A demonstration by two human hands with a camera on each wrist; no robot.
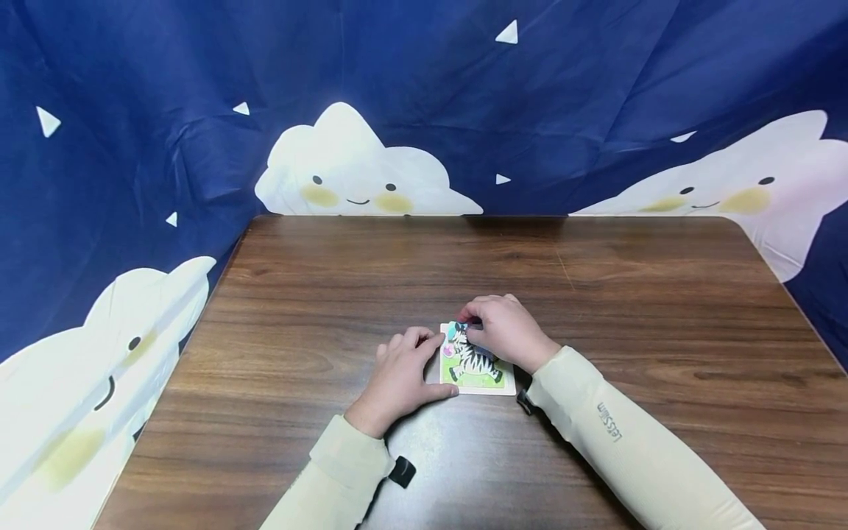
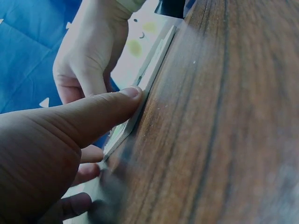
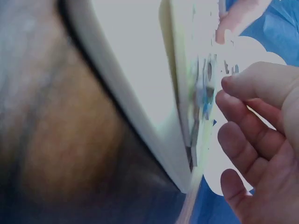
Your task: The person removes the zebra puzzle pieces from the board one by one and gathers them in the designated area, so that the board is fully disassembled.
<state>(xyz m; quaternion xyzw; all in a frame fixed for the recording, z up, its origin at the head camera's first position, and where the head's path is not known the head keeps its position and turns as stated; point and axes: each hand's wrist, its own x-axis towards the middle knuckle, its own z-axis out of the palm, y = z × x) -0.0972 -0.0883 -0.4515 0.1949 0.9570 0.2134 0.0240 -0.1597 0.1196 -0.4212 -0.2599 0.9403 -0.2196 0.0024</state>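
Nearest are the pale sleeves (image 1: 344,471), with a black strap (image 1: 402,472) at the left wrist. Just beyond, the left hand (image 1: 400,375) lies spread with its thumb over the puzzle's (image 1: 486,391) near edge and its fingers along the left side; it appears to steady the board rather than grip it. The puzzle rests on the bench between the two hands, its zebra (image 1: 472,362) showing on green, with turquoise by the head. The right hand (image 1: 506,335) reaches over the far right part, thumb and forefinger brought close together at the zebra's head; whether they have hold of a piece I cannot tell.

The step in hand looks like working a piece at the head, in or out. The next move likely calls for small, careful fingertip turns there, with the left hand keeping the board from sliding.

Beyond lies bare brown bench (image 1: 298,331), then a blue backdrop (image 1: 424,59) with smiling clouds (image 1: 358,165).
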